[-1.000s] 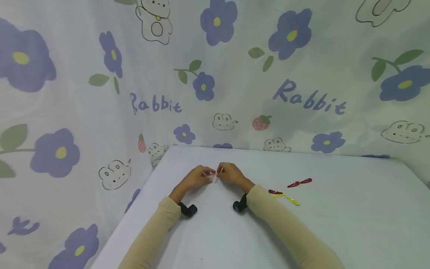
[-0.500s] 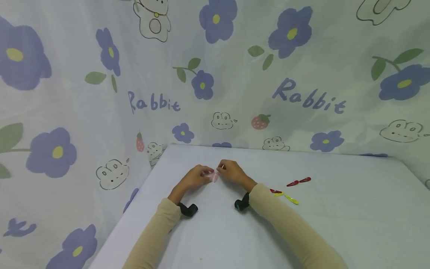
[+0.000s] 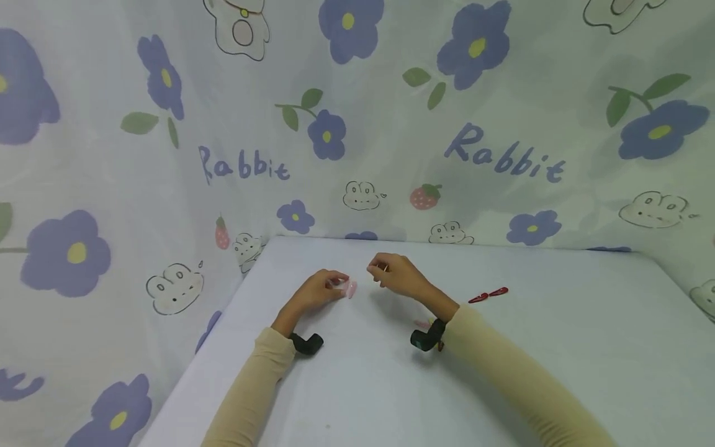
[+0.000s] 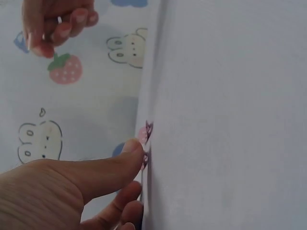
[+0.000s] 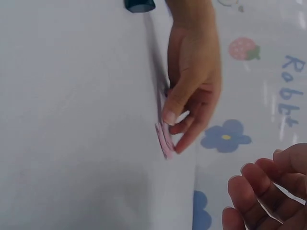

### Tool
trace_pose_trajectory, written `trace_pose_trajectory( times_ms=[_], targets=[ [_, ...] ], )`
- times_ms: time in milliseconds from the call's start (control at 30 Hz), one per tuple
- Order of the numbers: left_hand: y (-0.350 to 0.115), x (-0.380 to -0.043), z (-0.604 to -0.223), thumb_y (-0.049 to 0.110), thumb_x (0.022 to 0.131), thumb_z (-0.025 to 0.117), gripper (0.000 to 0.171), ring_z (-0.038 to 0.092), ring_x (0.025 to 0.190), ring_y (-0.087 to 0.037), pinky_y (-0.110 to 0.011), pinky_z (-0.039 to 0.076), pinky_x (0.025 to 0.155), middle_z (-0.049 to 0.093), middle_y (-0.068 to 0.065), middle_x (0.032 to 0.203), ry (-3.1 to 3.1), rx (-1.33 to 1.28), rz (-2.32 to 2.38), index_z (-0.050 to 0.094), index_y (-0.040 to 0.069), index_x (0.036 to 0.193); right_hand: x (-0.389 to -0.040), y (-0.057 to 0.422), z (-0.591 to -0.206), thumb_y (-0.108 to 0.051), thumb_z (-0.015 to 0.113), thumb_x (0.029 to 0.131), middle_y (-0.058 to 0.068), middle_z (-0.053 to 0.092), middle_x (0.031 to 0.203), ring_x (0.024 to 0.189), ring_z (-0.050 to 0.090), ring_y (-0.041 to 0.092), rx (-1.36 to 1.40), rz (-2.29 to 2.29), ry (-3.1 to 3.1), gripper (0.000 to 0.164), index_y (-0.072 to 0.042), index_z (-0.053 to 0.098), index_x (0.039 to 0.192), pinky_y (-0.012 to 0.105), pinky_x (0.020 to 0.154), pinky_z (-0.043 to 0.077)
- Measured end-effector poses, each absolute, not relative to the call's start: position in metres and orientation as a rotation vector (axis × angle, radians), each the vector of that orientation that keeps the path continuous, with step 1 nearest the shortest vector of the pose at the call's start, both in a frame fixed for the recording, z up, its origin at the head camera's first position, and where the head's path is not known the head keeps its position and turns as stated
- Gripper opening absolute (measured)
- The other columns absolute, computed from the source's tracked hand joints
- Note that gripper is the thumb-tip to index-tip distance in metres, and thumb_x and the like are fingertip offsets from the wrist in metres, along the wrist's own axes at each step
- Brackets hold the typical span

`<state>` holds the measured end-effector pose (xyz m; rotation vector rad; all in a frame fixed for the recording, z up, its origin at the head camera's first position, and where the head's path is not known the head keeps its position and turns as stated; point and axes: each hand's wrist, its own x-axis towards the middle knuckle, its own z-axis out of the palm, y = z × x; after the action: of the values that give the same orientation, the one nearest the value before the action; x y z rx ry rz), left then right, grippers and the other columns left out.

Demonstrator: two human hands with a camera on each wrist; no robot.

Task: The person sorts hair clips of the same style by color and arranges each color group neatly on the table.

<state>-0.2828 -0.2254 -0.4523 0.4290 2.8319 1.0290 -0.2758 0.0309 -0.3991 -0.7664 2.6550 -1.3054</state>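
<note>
Slim pink hair clips (image 3: 351, 289) lie end to end at the tips of my left hand (image 3: 319, 290), near the table's far side. Thumb and forefinger pinch one of them; in the left wrist view the thumb rests on a clip (image 4: 145, 160), with another pink clip (image 4: 148, 130) just past it. In the right wrist view, a pink clip (image 5: 165, 142) juts from the left fingers. My right hand (image 3: 401, 276) hovers to the right above the table, fingers loosely bent, with nothing visible between them.
Two red hair clips (image 3: 488, 295) lie in line on the white table (image 3: 368, 385) at right. Another pink clip (image 3: 422, 324) pokes out beside the black right wrist camera (image 3: 427, 336), which hides most of the clips there. A patterned cloth (image 3: 503, 112) hangs behind.
My right hand has let go of the pink clips and moved up and to the right, away from the left hand. The left hand has stayed with the clips. The head view has shifted slightly.
</note>
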Motion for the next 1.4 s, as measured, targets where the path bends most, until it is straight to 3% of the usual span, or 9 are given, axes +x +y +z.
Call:
trace_pose_trajectory(
  times_ms=[300, 833, 1000, 1167, 1400],
  targets=[
    [-0.23, -0.281, -0.452, 0.018, 0.09, 0.074, 0.036, 0.059, 0.101, -0.024, -0.043, 0.048, 0.09, 0.065, -0.014, 0.118, 2.832, 0.444, 1.032, 0.069, 0.012, 0.126, -0.25, 0.094, -0.398, -0.026, 0.058, 0.103, 0.016, 0.07, 0.091, 0.08, 0.07, 0.03, -0.758, -1.361, 2.701, 0.017, -0.012, 0.068, 0.106, 0.029, 0.069, 0.055],
    [-0.236, -0.283, -0.452, 0.019, 0.091, 0.072, 0.036, 0.058, 0.101, -0.024, -0.041, 0.047, 0.087, 0.063, -0.013, 0.121, 2.798, 0.421, 1.043, 0.068, 0.013, 0.127, -0.224, 0.141, -0.411, -0.019, 0.065, 0.098, 0.012, 0.071, 0.094, 0.08, 0.064, 0.021, -0.734, -1.257, 2.75, 0.014, -0.009, 0.069, 0.107, 0.022, 0.067, 0.054],
    [-0.23, -0.284, -0.451, 0.017, 0.091, 0.072, 0.036, 0.057, 0.101, -0.025, -0.041, 0.047, 0.088, 0.063, -0.014, 0.12, 2.805, 0.443, 1.046, 0.069, 0.012, 0.126, -0.218, 0.151, -0.416, -0.016, 0.068, 0.095, 0.002, 0.071, 0.09, 0.078, 0.059, 0.012, -0.775, -1.168, 2.791, 0.007, -0.015, 0.07, 0.102, 0.024, 0.067, 0.051],
    [-0.228, -0.285, -0.452, 0.017, 0.091, 0.072, 0.036, 0.057, 0.1, -0.024, -0.04, 0.046, 0.087, 0.063, -0.014, 0.12, 2.807, 0.449, 1.02, 0.068, 0.012, 0.127, -0.213, 0.159, -0.423, -0.016, 0.069, 0.095, -0.007, 0.068, 0.09, 0.08, 0.058, 0.01, -0.772, -1.092, 2.799, 0.009, -0.013, 0.072, 0.102, 0.024, 0.07, 0.05],
    [-0.228, -0.285, -0.452, 0.016, 0.092, 0.072, 0.036, 0.056, 0.099, -0.024, -0.039, 0.046, 0.086, 0.063, -0.015, 0.121, 2.799, 0.472, 1.022, 0.068, 0.012, 0.127, -0.213, 0.166, -0.434, -0.01, 0.072, 0.091, -0.004, 0.069, 0.093, 0.081, 0.059, 0.009, -0.835, -1.073, 2.769, 0.012, -0.009, 0.073, 0.102, 0.023, 0.07, 0.05]
  ],
)
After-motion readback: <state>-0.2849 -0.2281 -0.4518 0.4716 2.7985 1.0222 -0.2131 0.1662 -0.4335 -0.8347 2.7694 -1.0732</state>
